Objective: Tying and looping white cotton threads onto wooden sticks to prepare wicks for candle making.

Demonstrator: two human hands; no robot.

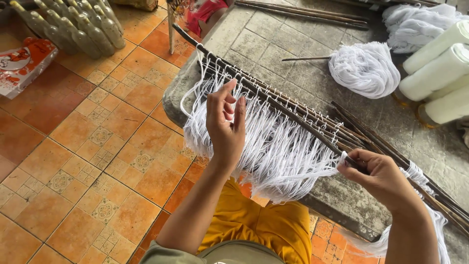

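Floor: orange patterned tiles (97, 146) lie left of a grey stone table (293, 44).
Rods: I see dark thin sticks (293, 110) running aslant along the table edge, with white threads (273, 151) looped over them and hanging off the edge as a fringe.
Left hand (225, 124): raised before the fringe, grip loosely spread, fingertips at the sticks and loops; whether a strand is pinched I cannot tell.
Right hand (378, 176): grip pressed together, pinching threads at the sticks.
Around: a white yarn skein (365, 68) lies well apart on the table; white rolls (439, 68) at right; pale bottles (73, 24) stand top left; yellow cloth (254, 220) on my lap.
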